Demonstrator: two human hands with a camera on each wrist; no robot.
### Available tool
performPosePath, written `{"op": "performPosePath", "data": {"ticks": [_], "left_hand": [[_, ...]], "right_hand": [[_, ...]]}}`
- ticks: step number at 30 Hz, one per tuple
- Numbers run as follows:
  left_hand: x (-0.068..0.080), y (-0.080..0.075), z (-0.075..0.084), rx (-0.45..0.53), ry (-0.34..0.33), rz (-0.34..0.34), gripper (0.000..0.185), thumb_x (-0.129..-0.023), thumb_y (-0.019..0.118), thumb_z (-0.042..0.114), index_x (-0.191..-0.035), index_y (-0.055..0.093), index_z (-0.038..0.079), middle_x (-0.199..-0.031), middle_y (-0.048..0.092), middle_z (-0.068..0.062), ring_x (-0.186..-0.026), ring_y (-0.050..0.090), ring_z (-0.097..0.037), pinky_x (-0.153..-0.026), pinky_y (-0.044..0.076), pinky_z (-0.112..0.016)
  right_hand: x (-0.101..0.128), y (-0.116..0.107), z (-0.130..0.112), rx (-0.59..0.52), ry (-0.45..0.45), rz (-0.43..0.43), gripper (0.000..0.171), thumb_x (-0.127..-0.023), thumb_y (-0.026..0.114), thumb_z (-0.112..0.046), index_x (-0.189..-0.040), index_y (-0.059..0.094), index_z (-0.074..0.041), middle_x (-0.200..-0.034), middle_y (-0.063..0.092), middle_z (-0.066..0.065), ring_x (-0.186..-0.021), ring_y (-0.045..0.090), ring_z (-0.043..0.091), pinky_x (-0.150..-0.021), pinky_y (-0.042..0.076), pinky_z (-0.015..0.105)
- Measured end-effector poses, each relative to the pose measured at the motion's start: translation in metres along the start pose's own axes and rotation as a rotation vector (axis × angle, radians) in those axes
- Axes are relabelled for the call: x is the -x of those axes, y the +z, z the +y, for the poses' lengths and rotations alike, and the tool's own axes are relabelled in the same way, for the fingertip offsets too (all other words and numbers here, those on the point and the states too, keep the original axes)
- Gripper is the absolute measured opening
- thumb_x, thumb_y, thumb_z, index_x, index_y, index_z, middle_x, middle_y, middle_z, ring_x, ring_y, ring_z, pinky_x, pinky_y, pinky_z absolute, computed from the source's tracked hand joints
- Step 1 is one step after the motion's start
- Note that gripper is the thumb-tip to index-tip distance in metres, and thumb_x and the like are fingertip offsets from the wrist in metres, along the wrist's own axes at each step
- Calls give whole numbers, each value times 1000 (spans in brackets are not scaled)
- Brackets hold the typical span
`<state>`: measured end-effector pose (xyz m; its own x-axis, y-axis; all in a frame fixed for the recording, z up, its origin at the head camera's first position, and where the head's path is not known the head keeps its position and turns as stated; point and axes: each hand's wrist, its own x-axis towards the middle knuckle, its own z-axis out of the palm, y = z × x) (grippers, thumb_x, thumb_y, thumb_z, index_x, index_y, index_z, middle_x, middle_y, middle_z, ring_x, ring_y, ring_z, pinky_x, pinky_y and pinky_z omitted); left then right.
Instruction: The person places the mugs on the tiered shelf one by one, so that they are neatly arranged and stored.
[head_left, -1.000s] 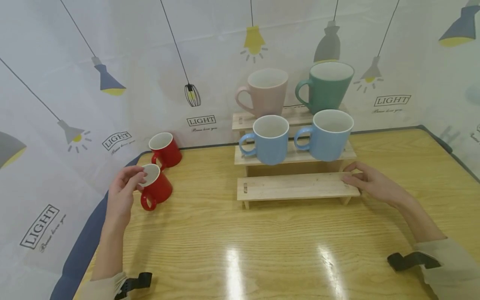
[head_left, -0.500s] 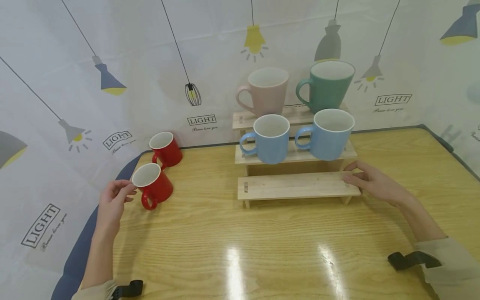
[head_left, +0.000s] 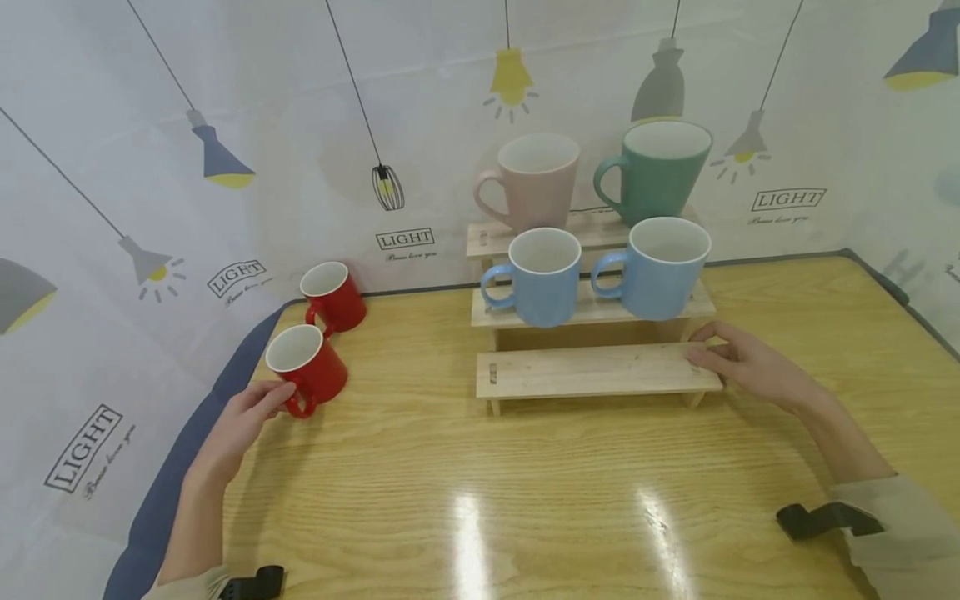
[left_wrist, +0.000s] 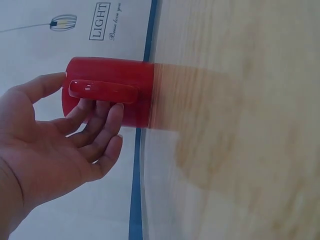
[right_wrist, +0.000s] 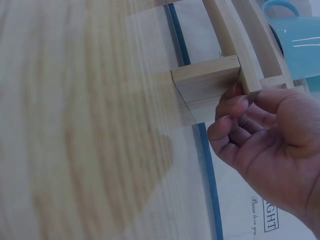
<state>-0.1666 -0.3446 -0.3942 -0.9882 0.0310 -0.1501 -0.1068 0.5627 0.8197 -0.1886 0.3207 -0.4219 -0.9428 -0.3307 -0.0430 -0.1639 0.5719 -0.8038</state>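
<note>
Two red mugs with white insides stand upright at the table's left. My left hand is at the handle of the nearer red mug. In the left wrist view its loosely bent fingers reach the underside of the handle, and the thumb tip is by the rim. The farther red mug is behind, close to the wall. On the right, my right hand pinches the end of the lowest board of a stepped wooden rack, thumb on top and fingers curled beneath.
Two light blue mugs are on the rack's middle step. A pink mug and a green mug stand on the top step, near the printed wall sheet. The wooden table stretches in front.
My left hand moves back and left from over the nearer red mug's rim, then comes lower and right to its handle. The right hand keeps its grip on the rack, and the mugs stay put.
</note>
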Motion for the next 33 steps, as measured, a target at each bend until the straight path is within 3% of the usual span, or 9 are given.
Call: {"op": "performPosePath", "data": {"ticks": [3,5,10,14,16,19,23,28,33], "left_hand": [[-1,2,0,2,1,-33,54,-104,51,43,-124,57,-7,-118,62,-15,-126,47,-35,-109,33,-59],[-3,3,0,6,18,-49,51,-104,51,42,-117,61,-6,-111,66,-11,-122,51,-29,-108,34,-57],[-7,5,-2,28,55,-83,45,-105,52,36,-110,64,-7,-101,69,-9,-102,59,-10,-100,41,-41],[-8,7,-1,65,51,-93,40,-106,52,32,-105,63,-7,-96,68,-8,-97,60,-10,-92,46,-26],[-8,8,-1,93,28,-94,38,-106,52,31,-102,63,-6,-93,67,-6,-97,61,-12,-92,46,-26],[-9,9,0,130,-21,-87,34,-105,54,31,-98,64,-1,-89,66,-1,-96,62,-12,-95,43,-31],[-10,10,2,177,-69,-64,30,-105,54,28,-94,65,2,-84,65,3,-91,62,-11,-92,44,-26],[-11,12,5,206,-72,-34,28,-105,52,22,-87,65,4,-79,62,3,-86,61,-12,-85,46,-21],[-12,13,7,200,-75,15,33,-104,47,20,-76,58,7,-74,57,2,-83,57,-15,-83,44,-25]], "right_hand": [[0,0,-1,8,-2,2,30,-107,50,-24,-126,50,-1,-134,56,29,-123,55,48,-80,50,38],[1,0,-1,7,-4,2,30,-107,50,-24,-126,50,0,-134,55,30,-123,54,48,-81,50,38],[1,0,-2,-3,-7,3,30,-107,50,-22,-126,50,1,-134,55,29,-124,54,47,-79,50,33],[1,0,-1,0,-5,5,29,-107,50,-21,-126,50,1,-133,56,28,-121,56,41,-78,50,32],[1,0,-1,1,-4,7,28,-107,50,-21,-126,50,1,-132,57,27,-118,58,35,-76,50,32],[1,0,-1,-1,-6,6,28,-107,51,-21,-125,50,0,-131,57,26,-117,58,32,-76,50,33],[1,0,-1,1,-8,2,29,-107,50,-23,-125,51,0,-133,56,27,-121,57,42,-81,50,38],[2,1,-4,3,5,1,33,-107,50,-28,-126,51,-1,-135,55,28,-123,54,48,-83,49,41],[3,0,-4,7,4,0,33,-107,50,-29,-125,51,-1,-134,55,27,-123,54,48,-81,50,40]]}}
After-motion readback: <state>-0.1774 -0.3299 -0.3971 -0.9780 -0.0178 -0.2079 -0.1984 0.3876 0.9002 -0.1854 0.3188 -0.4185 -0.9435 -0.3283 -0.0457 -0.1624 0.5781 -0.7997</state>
